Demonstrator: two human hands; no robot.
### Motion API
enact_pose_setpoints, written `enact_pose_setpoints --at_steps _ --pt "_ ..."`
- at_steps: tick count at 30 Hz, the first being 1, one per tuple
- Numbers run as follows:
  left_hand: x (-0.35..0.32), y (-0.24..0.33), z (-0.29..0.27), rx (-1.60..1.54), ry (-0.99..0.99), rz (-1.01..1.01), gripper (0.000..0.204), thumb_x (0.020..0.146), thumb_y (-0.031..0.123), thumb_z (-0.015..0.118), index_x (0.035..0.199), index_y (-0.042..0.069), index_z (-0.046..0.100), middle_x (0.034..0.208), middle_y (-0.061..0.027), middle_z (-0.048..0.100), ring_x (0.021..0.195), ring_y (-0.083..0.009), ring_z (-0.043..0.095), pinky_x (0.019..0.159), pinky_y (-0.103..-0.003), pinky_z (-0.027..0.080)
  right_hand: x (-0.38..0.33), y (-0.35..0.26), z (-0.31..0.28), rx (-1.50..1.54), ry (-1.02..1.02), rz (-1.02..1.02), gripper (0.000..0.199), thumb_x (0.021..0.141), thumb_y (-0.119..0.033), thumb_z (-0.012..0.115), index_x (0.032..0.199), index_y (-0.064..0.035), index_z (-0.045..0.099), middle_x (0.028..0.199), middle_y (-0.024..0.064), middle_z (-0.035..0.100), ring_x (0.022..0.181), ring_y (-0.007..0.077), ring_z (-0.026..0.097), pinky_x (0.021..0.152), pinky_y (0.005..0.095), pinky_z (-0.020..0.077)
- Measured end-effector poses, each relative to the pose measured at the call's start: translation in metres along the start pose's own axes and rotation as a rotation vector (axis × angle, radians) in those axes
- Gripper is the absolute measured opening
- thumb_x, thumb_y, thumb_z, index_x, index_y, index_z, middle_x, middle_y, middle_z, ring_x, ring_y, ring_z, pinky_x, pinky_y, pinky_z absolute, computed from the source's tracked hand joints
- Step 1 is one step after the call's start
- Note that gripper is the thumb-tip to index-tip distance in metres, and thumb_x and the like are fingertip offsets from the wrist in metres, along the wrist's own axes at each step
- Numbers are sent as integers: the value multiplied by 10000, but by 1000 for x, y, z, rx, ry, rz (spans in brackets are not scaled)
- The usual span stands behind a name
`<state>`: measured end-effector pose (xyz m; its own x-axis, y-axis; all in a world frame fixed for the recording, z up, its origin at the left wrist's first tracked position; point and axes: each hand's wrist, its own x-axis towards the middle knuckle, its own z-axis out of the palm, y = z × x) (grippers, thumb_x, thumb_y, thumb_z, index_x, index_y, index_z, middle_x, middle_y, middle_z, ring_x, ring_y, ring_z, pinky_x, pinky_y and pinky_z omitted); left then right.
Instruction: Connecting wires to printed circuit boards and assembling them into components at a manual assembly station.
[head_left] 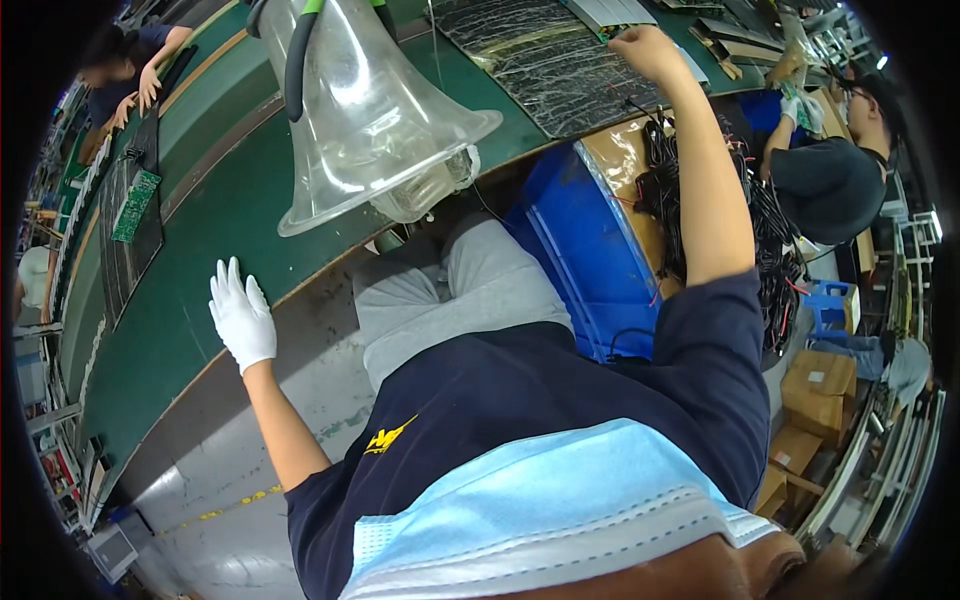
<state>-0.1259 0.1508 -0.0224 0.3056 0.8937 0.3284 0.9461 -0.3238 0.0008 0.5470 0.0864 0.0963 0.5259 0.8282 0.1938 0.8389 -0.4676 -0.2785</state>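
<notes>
My left hand (241, 317) wears a white glove and lies flat, fingers apart, on the near edge of the green conveyor belt (220, 200). It holds nothing. My bare right hand (643, 48) reaches far out to the upper right, with its fingers curled shut. It rests at the corner of a black crinkled panel (560, 75), beside the end of a pale grey board (610, 14). I see nothing inside the fist. A black wire runs along the panel just under my wrist.
A clear plastic funnel hood (375, 120) hangs over the belt between my arms. A blue bin (585, 250) stands below my right arm, beside a heap of black cables (772, 250). Other people work at the top left (130, 65) and right (835, 180). Cardboard boxes (820, 385) stand lower right.
</notes>
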Motion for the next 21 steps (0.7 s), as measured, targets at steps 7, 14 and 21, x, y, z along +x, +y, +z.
enact_pose_setpoints --at_steps 7,14,21 --pt "-10 21 -3 97 80 -79 426 1023 288 409 1408 119 479 1489 -114 439 1370 -341 400 1106 -492 328 102 43 62 -313 -42 169 577 772 -474 707 1071 20 705 1084 246 684 1011 390 662 906 446 517" --pt "-12 28 -8 130 80 -111 426 1012 273 412 1403 123 490 1488 -104 444 1371 -325 404 1102 -493 332 137 41 95 -213 -32 253 547 839 -514 671 1024 -1 719 1110 232 679 976 389 666 841 498 540" --pt "-9 34 -11 113 91 -107 419 1006 263 419 1390 122 506 1476 -102 460 1363 -323 416 1092 -500 340 122 16 83 -216 -121 279 639 821 -557 685 1082 26 687 1083 183 691 948 324 670 811 462 552"
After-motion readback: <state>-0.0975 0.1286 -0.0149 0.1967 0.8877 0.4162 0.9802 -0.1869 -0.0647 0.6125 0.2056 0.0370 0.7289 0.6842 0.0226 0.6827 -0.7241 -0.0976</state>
